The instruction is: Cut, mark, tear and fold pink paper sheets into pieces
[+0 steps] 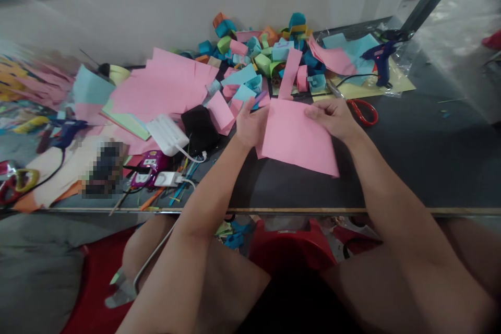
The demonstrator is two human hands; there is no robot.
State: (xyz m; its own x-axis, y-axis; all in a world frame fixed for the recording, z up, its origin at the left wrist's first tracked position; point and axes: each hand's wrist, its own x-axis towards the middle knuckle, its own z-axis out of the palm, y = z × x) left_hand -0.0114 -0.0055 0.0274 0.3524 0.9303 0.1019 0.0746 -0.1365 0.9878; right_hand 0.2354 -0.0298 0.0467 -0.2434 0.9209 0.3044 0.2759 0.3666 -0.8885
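Note:
A sheet of pink paper point(299, 135) is held up over the dark tabletop, tilted toward me. My left hand point(250, 124) grips its left edge, thumb and fingers closed on it. A thin purple item point(259, 97) shows beside the left fingertips; whether that hand holds it I cannot tell. My right hand point(332, 116) pinches the sheet near its upper right corner. Just behind the sheet stands a pink paper strip point(290, 74). Red-handled scissors point(362, 112) lie to the right of my right hand, their blades partly hidden.
Folded colored paper pieces point(264, 65) are heaped along the wall. A blue glue gun point(383, 60) stands at the right. Leftward are pink sheets point(168, 83), a white power strip point(166, 134), a black pouch point(200, 129) and another glue gun point(68, 133). The table's front edge point(297, 211) runs below my forearms.

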